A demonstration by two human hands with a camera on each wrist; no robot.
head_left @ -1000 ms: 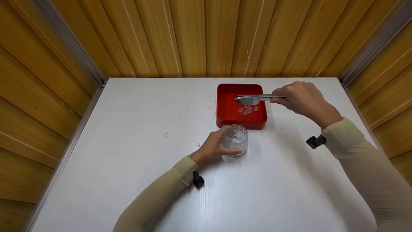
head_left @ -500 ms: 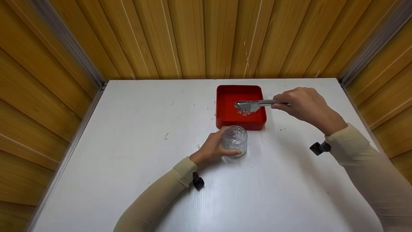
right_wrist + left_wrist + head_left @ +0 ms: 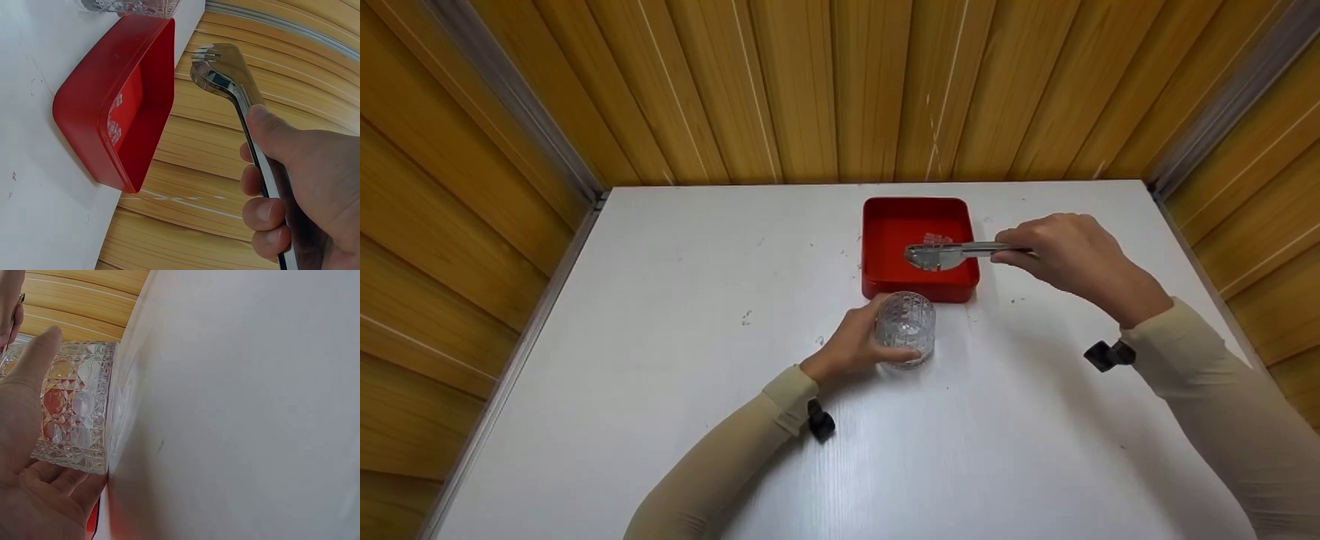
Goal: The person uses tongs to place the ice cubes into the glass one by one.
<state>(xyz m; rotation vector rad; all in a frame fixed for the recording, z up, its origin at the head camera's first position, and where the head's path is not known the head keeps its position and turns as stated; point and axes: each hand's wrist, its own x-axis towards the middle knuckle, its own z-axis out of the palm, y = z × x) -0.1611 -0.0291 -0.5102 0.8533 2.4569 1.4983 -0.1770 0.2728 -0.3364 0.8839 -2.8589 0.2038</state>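
Note:
Fingers and thumb of my left hand (image 3: 855,341) hold a clear, cut-pattern drinking glass (image 3: 906,330) from its left side. The glass stands upright on the table, just in front of a red tray (image 3: 921,292). Metal serving tongs (image 3: 979,249) lie in the grip of my right hand (image 3: 1069,244), their heads over the tray. In the right wrist view, one tong head (image 3: 211,79) has prongs and the heads are above the tray's rim. I cannot tell whether anything sits between them. Several small clear cubes (image 3: 114,131) rest in the tray, partly hidden by the tongs in the head view.
A white table (image 3: 697,315) carries everything, with small dark marks on its surface. Yellow wood-patterned panels (image 3: 802,90) stand along the back and both sides. Metal profiles (image 3: 529,112) run along the corners.
My right hand and the tongs have moved toward the near side of the tray, so the cubes now show beyond the tong heads. The left hand and the glass have stayed put.

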